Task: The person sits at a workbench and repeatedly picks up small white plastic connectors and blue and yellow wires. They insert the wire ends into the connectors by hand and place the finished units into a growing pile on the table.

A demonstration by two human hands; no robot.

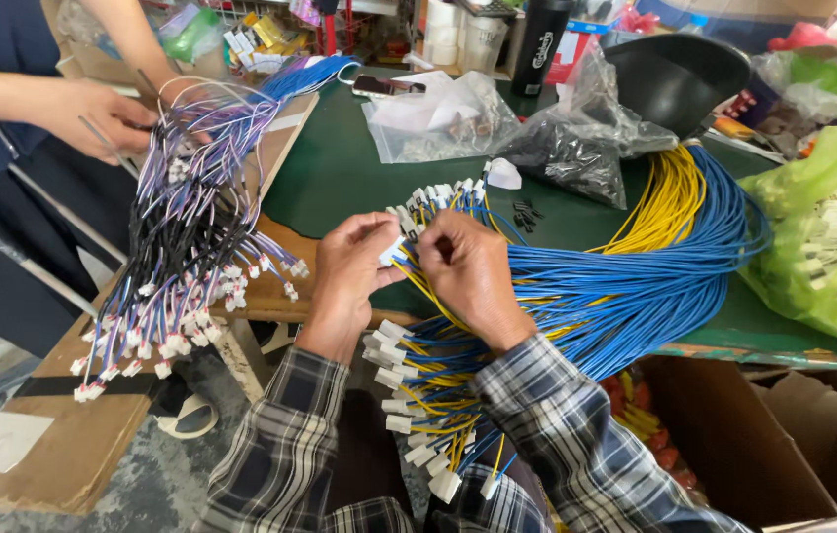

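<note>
Two bare hands are seen at work over a thick bundle of blue and yellow insulated wires (626, 266), which loops across the dark green table top (340, 168) and hangs down over its near edge toward the lap. A small white plastic connector housing (391, 253) is pinched between the thumb and fingers of the left hand (354, 266), close above the table's edge. The right hand (473, 271) is closed around a wire end just beside that housing, its fingers curled so that the tip of the wire is hidden. By the look of it, a wire terminal is being seated into the housing; whether it is already fully home cannot be told. Many finished ends, each fitted with a white plug (397, 423), hang below the wrists, while more lie fanned on the table beyond the knuckles. The next move would seem to call for a straight push along the housing's slot, with the housing held steady and the wire kept from bending.

At the left, a second bundle of purple, black and white wires (182, 227) with small white plugs is held up by another person's hand (93, 116) over a brown cardboard sheet (63, 434). Clear plastic bags of small parts (438, 118) lie farther back.
</note>
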